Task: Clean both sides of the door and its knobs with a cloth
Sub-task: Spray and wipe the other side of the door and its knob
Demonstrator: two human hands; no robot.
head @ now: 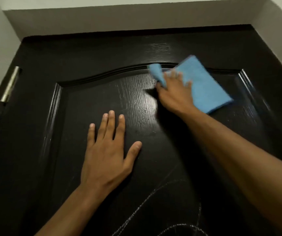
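Door (154,159) fills nearly the whole view, dark and glossy, and we take it for a stiff, heavy slab that swings on its hinge rather than something to be lifted; the sensible places to steady or move it are its flat face or a knob, though no knob shows from here. Its grained finish looks slick, so we expect a flat palm to hold it better than fingertips.

Nearest us, our left hand (108,154) lies flat on the panel with fingers straight and spread, holding nothing, bracing the door.

Further up, our right hand (174,94) presses the cloth (203,86) against the upper part of the panel, just below the arched moulding (119,72). The fingers lie over the cloth's left part and are blurred; one corner of the cloth bunches up beside them, so we judge they pinch or curl on it, but we cannot tell for sure. The cloth is blue, soft and light, folded into a rectangle, and will crumple and slide easily; holding it under a spread palm seems best. Its long axis runs from upper left to lower right, the free end pointing down and right.

Beyond, the door's long axis runs up and away from us, its top edge meeting the wall (119,19). At far left a metal hinge (11,84) sits on the door's edge.
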